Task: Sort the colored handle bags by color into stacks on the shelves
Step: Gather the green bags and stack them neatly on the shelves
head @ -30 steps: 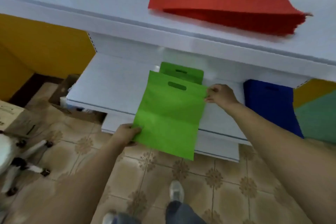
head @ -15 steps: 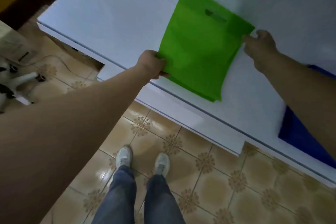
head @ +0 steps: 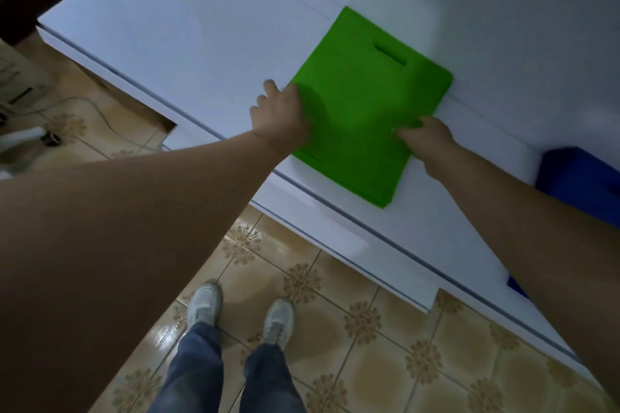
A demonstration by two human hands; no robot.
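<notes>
the white shelf runs over patterned floor tiles. your left hand rests on the left edge of the green bags lying flat on it, fingers curled. your right hand presses their right side, its grip hard to tell. blue bags lie far right.

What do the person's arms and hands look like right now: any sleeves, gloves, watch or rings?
Both forearms are bare up to the frame edge: no sleeves show. The left hand and right hand wear no gloves. No watch, bracelet or ring is visible, though the picture is dim.
</notes>
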